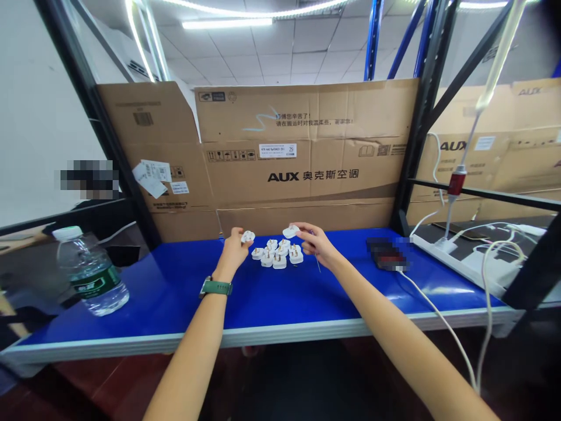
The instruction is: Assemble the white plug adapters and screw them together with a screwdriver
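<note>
A cluster of several white plug adapters lies on the blue table near the cardboard wall. My left hand, with a green watch on the wrist, is closed on one white plug just left of the cluster. My right hand pinches another white plug piece above the cluster's right side. A thin metal tool sticks out below my right hand.
A water bottle stands at the table's left end. A dark box with a white cable sits right of my hands. A white power strip and cables lie at far right. Cardboard sheets wall the back.
</note>
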Tool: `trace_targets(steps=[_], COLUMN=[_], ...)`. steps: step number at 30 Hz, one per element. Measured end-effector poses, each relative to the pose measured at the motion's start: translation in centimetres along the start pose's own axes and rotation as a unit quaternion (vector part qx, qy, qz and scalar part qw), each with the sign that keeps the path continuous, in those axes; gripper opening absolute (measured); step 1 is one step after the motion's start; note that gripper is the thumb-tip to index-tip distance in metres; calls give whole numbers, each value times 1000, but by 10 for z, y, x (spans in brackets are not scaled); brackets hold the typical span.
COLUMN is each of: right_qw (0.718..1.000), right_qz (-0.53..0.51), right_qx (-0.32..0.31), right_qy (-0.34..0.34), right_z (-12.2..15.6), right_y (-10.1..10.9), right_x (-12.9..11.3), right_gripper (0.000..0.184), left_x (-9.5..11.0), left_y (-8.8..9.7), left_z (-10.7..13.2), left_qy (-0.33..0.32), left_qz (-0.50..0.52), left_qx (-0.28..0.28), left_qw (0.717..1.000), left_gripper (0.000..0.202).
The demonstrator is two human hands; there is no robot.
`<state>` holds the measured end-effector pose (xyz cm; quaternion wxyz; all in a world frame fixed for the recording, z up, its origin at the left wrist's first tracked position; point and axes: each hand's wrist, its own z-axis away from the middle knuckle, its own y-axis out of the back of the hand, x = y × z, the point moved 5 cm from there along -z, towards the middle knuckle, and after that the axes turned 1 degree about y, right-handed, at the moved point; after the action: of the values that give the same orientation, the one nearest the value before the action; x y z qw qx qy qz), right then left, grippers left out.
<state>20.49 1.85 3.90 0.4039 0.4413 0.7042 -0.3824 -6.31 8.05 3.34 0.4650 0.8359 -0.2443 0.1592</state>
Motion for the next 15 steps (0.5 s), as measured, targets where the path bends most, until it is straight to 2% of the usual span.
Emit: trace_targets(steps=[4,6,11,15], right_qw=[1000,1000,999,987], right_qz=[4,10,36,129], right_qx=[0,-4,6,23], right_qy=[7,9,32,89], right_z=[1,1,-1,-4], right_y=[-3,-4,0,5], right_x=[-2,-2,-2,-5], right_gripper=[45,44,44,42], left_x=[36,52,74,84], left_y=[-3,-3,0,2], left_z=[13,21,35,42], left_qy=[-116,-168,-247,-293], left_qz=[124,167,174,152], left_qx=[-9,-25,-57,-84], left_qw=[985,971,952,940], left_gripper=[25,28,35,35])
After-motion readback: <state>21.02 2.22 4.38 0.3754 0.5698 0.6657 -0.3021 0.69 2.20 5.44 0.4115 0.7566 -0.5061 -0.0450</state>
